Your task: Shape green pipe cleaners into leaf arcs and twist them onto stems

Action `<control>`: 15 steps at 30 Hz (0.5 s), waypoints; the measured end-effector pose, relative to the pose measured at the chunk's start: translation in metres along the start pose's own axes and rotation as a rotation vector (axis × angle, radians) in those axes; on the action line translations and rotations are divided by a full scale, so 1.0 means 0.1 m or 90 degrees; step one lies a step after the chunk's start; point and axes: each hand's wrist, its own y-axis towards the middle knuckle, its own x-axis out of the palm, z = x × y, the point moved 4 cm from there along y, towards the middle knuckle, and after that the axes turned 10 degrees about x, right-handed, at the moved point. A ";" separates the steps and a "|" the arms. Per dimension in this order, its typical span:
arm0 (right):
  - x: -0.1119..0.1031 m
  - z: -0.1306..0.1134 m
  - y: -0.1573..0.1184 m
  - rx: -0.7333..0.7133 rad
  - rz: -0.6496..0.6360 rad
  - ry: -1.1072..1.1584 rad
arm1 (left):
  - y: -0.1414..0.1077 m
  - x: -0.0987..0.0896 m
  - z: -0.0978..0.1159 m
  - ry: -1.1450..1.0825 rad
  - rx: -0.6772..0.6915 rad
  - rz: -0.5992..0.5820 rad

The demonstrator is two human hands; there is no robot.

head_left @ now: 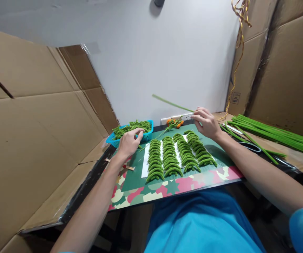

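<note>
My right hand point(206, 122), fingers closed, holds one end of a long green fuzzy stem point(172, 104) that points up and left in front of the wall. My left hand point(130, 141) is just in front of the blue basket point(148, 136), its thumb and fingertips pinched together; anything between them is too small to make out. Green curved fuzzy pieces point(169, 156) lie in several rows on white paper point(145, 165) over the green mat point(138, 179). More green pieces point(138, 125) fill the basket.
Orange flowers point(176, 123) on a green stem lie behind the rows. A bundle of green stems point(275, 135) and black-handled scissors point(250, 147) are at right. A wrapped stick point(127, 167) lies at left. Cardboard walls point(30, 133) stand on both sides; yellow cord point(235, 70) hangs at back right.
</note>
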 end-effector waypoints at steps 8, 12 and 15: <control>0.21 -0.41 -0.02 -0.195 -0.102 0.018 | 0.02 0.17 0.07 -0.378 -0.006 0.053; 0.27 -0.49 -0.03 -0.233 -0.108 -0.012 | 0.02 0.19 0.04 -0.396 0.013 0.094; 0.28 -0.47 -0.04 -0.213 -0.123 0.015 | 0.02 0.18 0.06 -0.451 0.006 0.093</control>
